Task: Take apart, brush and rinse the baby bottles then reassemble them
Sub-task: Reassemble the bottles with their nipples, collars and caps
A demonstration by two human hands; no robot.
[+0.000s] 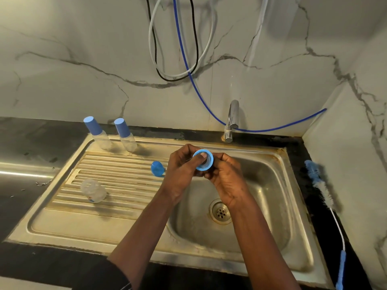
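Evidently early on: left hand (pixel 180 164) and right hand (pixel 226 176) gripping the blue collar (pixel 204 162) above the sink (pixel 261 185), stripped bottle (pixel 94 190) lying at eight o'clock, two capped bottles (pixel 96 132) at ten, brush (pixel 320 185) untouched at three, washing ahead.

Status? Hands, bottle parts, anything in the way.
Over the sink, left hand and right hand both grip the blue collar ring. Clear bottle body lying on drainboard. Nothing blocking.

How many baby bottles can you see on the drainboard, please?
3. The left capped bottle and right capped bottle stand at the back of the drainboard; the uncapped clear bottle sits on its ribs, nearer the front. None seems hidden.
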